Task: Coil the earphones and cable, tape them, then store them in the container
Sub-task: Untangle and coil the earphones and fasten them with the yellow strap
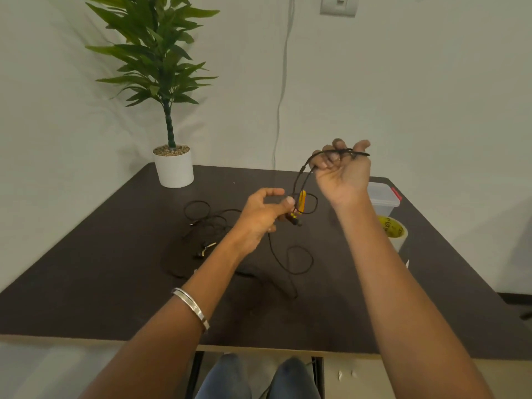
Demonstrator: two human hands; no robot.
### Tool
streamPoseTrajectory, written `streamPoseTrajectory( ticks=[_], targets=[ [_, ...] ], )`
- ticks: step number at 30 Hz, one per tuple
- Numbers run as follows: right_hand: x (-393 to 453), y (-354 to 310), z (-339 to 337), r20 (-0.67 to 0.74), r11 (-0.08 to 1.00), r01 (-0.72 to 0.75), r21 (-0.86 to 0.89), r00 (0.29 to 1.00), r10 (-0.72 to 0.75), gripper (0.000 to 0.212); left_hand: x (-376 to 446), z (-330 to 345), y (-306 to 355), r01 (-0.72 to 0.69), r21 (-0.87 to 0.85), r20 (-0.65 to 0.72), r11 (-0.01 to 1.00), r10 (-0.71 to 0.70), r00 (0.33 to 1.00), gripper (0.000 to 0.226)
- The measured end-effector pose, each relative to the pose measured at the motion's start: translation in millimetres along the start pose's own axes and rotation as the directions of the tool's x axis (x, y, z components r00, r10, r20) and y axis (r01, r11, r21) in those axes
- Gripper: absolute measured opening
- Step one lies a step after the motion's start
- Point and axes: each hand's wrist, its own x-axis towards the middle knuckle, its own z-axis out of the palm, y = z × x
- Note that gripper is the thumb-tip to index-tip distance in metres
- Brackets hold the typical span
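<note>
Two hands share one thin black earphone cable with a yellow inline piece [302, 201], lifted above the dark brown surface [86, 283] near centre. My right hand [342, 168], raised at about one o'clock, has its grip curled round the strands already wound over its fingers; my left hand [264, 214] pinches the cable just beside the yellow piece. The rest trails down to a loose loop at six o'clock from the hands. A second black cable with small earbuds [204, 226] lies tangled at nine o'clock.

To wind well, I judge I should feed slack slowly with the left, keep even tension, and lay each turn beside the last.

The clear lidded plastic container [383, 197] and the roll of tape with a yellow core [393, 230] wait at three o'clock. Dark print shows on the core, too blurred to read.
</note>
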Motion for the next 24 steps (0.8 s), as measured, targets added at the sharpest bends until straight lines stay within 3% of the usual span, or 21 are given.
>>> streamPoseTrajectory(
  ticks=[3, 5, 7, 8, 10, 13, 16, 17, 18, 19, 22, 23, 24],
  targets=[
    [-2, -4, -3, -0.074, 0.985, -0.023, -0.171, 0.997, 0.011, 0.055, 3, -4, 0, 0.029, -0.076, -0.064, 0.997, -0.034, 0.997, 0.026],
    [-3, -9, -6, -0.160, 0.867, -0.037, -0.497, 0.986, -0.050, 0.047, 5, -13, 4, 0.008, 0.021, -0.119, 1.000, -0.006, 0.993, 0.020],
    [-1, -16, -18, -0.200, 0.527, -0.059, -0.848, 0.956, -0.216, 0.044, 9, -27, 10, -0.037, 0.094, -0.231, 0.995, 0.058, 0.971, 0.013],
    [0, -19, -23, -0.178, 0.326, -0.080, -0.942, 0.942, -0.284, 0.043, 11, -35, 14, -0.067, 0.091, -0.301, 0.994, 0.091, 0.949, 0.011],
    [2, -21, -35, -0.083, 0.024, -0.080, -0.997, 0.944, -0.320, 0.036, 14, -52, 25, -0.134, 0.055, -0.412, 0.989, 0.145, 0.900, 0.006],
    [10, -20, -57, 0.046, -0.373, -0.008, -0.928, 0.990, -0.136, 0.025, 12, -68, 47, -0.220, 0.000, -0.455, 0.976, 0.195, 0.869, 0.005],
    [15, -17, -67, -0.088, -0.612, -0.002, -0.791, 0.990, 0.110, 0.055, 4, -67, 62, -0.267, 0.065, -0.385, 0.962, 0.271, 0.882, 0.006],
    [15, -16, -63, -0.123, -0.627, -0.003, -0.779, 0.981, 0.148, 0.064, 1, -64, 65, -0.273, 0.096, -0.337, 0.957, 0.290, 0.896, 0.006],
    [12, -15, -54, -0.117, -0.575, 0.010, -0.818, 0.976, 0.184, 0.070, -2, -61, 67, -0.278, 0.120, -0.285, 0.953, 0.301, 0.910, 0.006],
    [7, -13, -42, -0.067, -0.449, 0.043, -0.893, 0.972, 0.227, 0.071, -4, -58, 68, -0.280, 0.138, -0.237, 0.950, 0.306, 0.922, 0.007],
    [-12, -1, -1, 0.168, 0.142, 0.128, -0.982, 0.931, 0.324, 0.060, -6, -47, 69, -0.287, 0.162, -0.137, 0.944, 0.310, 0.941, 0.008],
    [-17, 3, 9, 0.210, 0.250, 0.128, -0.960, 0.918, 0.335, 0.054, -6, -43, 69, -0.295, 0.149, -0.112, 0.944, 0.313, 0.943, 0.010],
    [-21, 7, 17, 0.234, 0.277, 0.138, -0.951, 0.907, 0.351, 0.050, -7, -40, 68, -0.299, 0.129, -0.095, 0.945, 0.312, 0.945, 0.011]
  ],
)
